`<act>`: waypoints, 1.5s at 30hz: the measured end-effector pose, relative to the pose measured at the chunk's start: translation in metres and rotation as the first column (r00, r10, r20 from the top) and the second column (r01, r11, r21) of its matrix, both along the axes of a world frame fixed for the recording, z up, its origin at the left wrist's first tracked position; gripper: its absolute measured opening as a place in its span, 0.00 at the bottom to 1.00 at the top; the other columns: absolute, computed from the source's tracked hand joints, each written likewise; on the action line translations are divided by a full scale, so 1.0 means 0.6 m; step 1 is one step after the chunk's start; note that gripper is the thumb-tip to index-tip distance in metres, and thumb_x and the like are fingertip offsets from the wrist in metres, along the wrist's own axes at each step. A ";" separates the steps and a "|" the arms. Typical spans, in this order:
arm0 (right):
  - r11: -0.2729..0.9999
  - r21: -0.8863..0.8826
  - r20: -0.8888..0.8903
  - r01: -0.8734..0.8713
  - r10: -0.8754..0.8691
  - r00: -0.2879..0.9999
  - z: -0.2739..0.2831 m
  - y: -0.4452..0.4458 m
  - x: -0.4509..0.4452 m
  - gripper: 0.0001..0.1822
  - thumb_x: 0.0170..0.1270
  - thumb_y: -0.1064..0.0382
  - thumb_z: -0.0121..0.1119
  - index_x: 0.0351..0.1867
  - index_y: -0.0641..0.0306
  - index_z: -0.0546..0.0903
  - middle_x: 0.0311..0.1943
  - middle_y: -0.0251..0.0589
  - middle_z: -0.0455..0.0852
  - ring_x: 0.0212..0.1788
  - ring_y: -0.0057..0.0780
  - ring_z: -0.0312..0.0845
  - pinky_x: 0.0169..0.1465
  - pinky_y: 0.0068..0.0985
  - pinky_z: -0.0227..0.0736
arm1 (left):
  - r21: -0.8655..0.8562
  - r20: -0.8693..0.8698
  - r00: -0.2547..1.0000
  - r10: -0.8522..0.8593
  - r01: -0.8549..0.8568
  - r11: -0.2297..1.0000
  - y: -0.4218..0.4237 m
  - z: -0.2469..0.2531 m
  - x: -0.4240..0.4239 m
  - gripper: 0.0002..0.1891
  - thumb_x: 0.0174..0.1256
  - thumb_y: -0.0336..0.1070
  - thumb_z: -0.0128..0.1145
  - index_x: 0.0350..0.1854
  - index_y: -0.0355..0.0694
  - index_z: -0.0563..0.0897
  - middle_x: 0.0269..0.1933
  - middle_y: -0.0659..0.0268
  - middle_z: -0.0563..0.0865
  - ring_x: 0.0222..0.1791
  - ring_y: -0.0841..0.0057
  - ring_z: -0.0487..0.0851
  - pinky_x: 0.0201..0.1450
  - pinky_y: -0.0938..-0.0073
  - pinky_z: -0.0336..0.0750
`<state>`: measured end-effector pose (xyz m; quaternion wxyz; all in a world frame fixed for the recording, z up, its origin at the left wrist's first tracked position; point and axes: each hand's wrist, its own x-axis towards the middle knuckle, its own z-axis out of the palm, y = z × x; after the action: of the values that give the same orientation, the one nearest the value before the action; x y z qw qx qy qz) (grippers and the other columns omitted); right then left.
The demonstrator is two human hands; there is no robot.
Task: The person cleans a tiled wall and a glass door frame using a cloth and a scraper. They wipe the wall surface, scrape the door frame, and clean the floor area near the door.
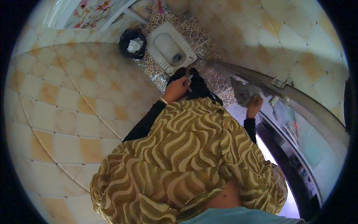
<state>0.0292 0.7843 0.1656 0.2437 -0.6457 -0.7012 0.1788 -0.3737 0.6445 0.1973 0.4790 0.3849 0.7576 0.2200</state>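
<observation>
My left hand (176, 89) is in front of my dark trousers with its fingers closed around a small pale object (190, 76), too small and blurred to name. Over on the right, my right hand (254, 106) grips a crumpled grey cloth (242, 93) beside the glass panel of a metal-framed door (313, 123). The door handle (274, 100) is close to that hand's fingers. A white ceramic squat toilet (161, 63) is set in the floor just beyond my feet, with a dark drain opening at its near end.
Left of the toilet is a bin lined with a black bag (123, 44), with crumpled white paper (135, 45) inside. Tiled walls (67, 123) enclose both sides. The pebble-patterned floor (200, 49) surrounds the toilet. A floral-panelled cabinet (91, 14) is at upper left. A latch (281, 83) protrudes from the door frame.
</observation>
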 end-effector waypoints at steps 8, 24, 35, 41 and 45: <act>0.884 0.237 -0.245 0.403 -0.347 0.905 0.196 -0.028 0.007 0.17 0.72 0.59 0.54 0.45 0.79 0.77 0.36 0.39 0.77 0.40 0.29 0.69 0.48 0.27 0.66 | -0.042 0.038 0.997 -0.063 0.065 0.997 -0.030 -0.038 -0.047 0.15 0.72 0.50 0.51 0.47 0.45 0.81 0.38 0.49 0.86 0.40 0.46 0.83 0.42 0.49 0.76; 0.451 0.812 -0.269 0.369 -0.273 0.924 0.586 0.020 -0.008 0.02 0.70 0.68 0.50 0.36 0.62 0.73 0.22 0.26 0.63 0.20 0.16 0.55 0.21 0.22 0.53 | 0.039 0.032 0.944 -0.329 0.328 0.944 -0.036 -0.059 -0.068 0.15 0.72 0.46 0.53 0.50 0.43 0.81 0.40 0.51 0.86 0.43 0.51 0.83 0.44 0.56 0.76; 0.839 0.540 0.207 0.071 -0.214 0.954 0.411 0.038 -0.004 0.21 0.59 0.75 0.59 0.55 0.56 0.78 0.47 0.51 0.73 0.48 0.51 0.74 0.52 0.36 0.72 | 0.102 0.307 0.877 -0.370 0.356 0.929 0.009 -0.119 -0.026 0.15 0.75 0.43 0.52 0.55 0.41 0.81 0.38 0.59 0.86 0.30 0.70 0.83 0.35 0.65 0.76; 0.489 0.834 -0.044 0.258 -0.407 0.912 0.542 0.036 0.028 0.13 0.62 0.70 0.56 0.49 0.69 0.79 0.40 0.50 0.77 0.45 0.46 0.74 0.49 0.35 0.70 | 0.133 0.053 0.828 -0.558 0.548 0.826 0.045 -0.132 -0.033 0.17 0.74 0.46 0.52 0.56 0.43 0.81 0.42 0.57 0.86 0.30 0.64 0.83 0.34 0.60 0.75; 0.034 0.987 -0.137 0.156 -0.318 0.938 0.756 0.097 -0.028 0.12 0.69 0.64 0.55 0.47 0.73 0.78 0.37 0.43 0.81 0.38 0.31 0.73 0.46 0.27 0.70 | 0.232 0.138 0.856 -0.497 0.460 0.857 0.053 -0.125 -0.044 0.16 0.75 0.45 0.52 0.54 0.41 0.81 0.36 0.59 0.86 0.26 0.69 0.80 0.30 0.62 0.73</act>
<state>0.0127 0.8426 0.6192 0.5980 -0.4249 -0.5310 -0.4241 -0.4001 0.6766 0.1221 0.5508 0.5826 0.5628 0.2010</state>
